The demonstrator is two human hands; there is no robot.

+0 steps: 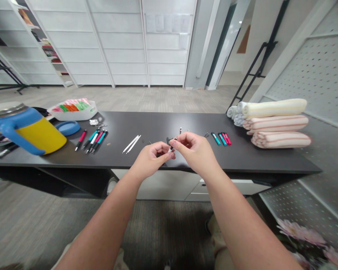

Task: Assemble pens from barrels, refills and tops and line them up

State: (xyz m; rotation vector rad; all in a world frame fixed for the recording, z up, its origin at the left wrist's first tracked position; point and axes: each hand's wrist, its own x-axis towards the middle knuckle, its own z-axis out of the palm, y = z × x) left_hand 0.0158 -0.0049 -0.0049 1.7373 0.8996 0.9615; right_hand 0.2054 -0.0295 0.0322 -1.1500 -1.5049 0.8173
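Note:
My left hand (152,159) and my right hand (193,152) meet above the front part of the dark desk, both closed in a pinch. Between their fingertips is a slim black-and-white pen part (171,147), mostly covered by the fingers. Small dark pieces lie behind the hands, partly hidden. To the left, several thin white pen refills (132,144) lie side by side. Right of my hands are short teal pen barrels (215,138) and red pen barrels (227,138). Farther left lies a group of pens (97,141) in teal, white and red, beside a red pen (80,140).
A blue-and-yellow mug (42,131) lies toward the left end of the dark desk (124,123), near a blue lid (68,128). Behind stands a white tray (86,114) of colourful packets. Rolled striped towels (278,123) are stacked at the right end.

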